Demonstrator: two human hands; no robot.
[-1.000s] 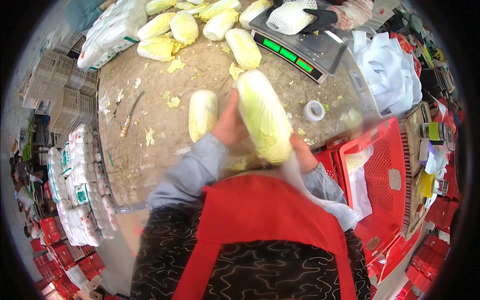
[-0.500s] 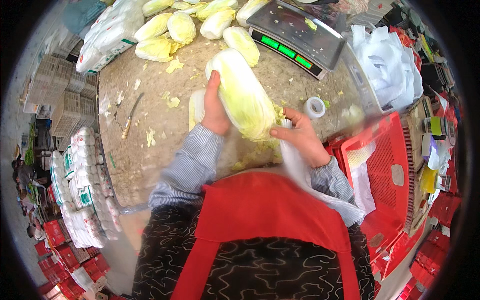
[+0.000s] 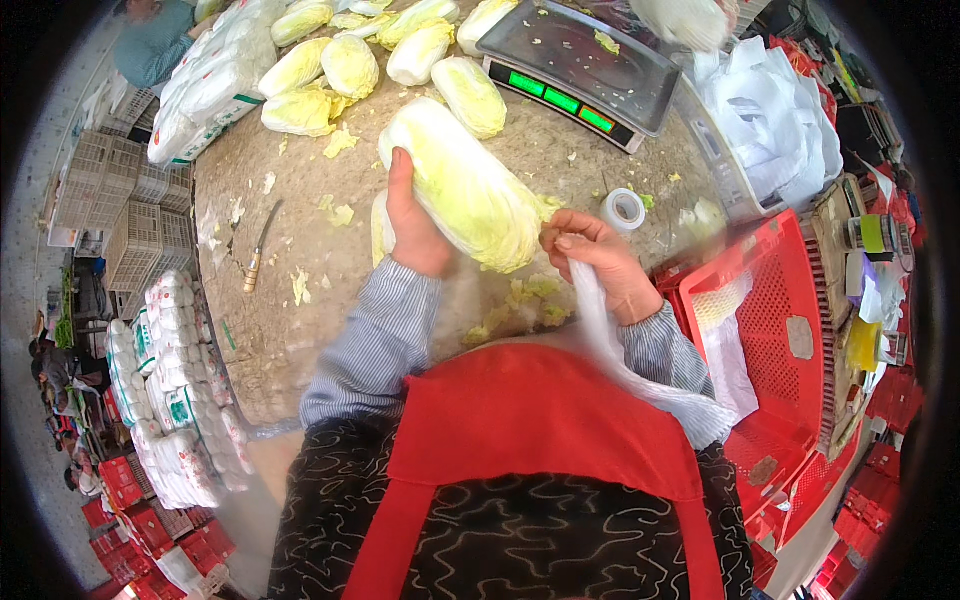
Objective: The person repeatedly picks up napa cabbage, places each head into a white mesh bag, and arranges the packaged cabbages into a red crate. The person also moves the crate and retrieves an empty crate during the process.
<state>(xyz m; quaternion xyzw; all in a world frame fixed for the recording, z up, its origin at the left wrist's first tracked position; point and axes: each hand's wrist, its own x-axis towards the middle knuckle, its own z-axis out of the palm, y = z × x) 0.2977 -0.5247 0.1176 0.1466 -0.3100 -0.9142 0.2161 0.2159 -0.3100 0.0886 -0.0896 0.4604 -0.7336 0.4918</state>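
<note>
My left hand (image 3: 418, 225) is wrapped round a large napa cabbage (image 3: 460, 185), its thumb lying on top. The cabbage tilts above the table, white base up and left, yellow leafy end down and right. Close to that leafy end, my right hand (image 3: 600, 262) has its fingers pinched on a long white net sleeve (image 3: 600, 325), which trails down over my right forearm. Part of another pale cabbage (image 3: 381, 228) shows behind my left hand. Loose yellow leaf scraps (image 3: 525, 300) lie on the table under the held cabbage.
Several cabbages (image 3: 350, 68) lie at the table's far side beside a digital scale (image 3: 590, 70). A knife (image 3: 260, 250) lies at left, a tape roll (image 3: 624, 210) at right. Red crates (image 3: 770, 350) stand right, white bundles (image 3: 175, 390) left. Another person (image 3: 150, 45) is far left.
The cabbage has shifted slightly left in my left hand and leans more. My right hand, with the net sleeve, has closed into a tighter pinch and drawn away from the leafy end.
</note>
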